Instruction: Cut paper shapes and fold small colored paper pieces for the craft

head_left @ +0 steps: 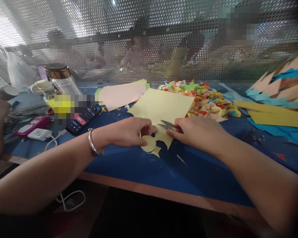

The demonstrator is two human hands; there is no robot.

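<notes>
A pale yellow paper sheet lies on the blue table. My left hand, with a silver bangle on its wrist, pinches the sheet's near edge, where a rounded piece is partly cut out. My right hand is closed around small scissors, whose blades point left into the paper between the two hands.
A pile of colourful paper rings lies behind the sheet. Pink paper, a phone, a glass jar and a charger sit to the left. Yellow and teal paper strips are on the right. A perforated metal screen stands behind the table, with people beyond it.
</notes>
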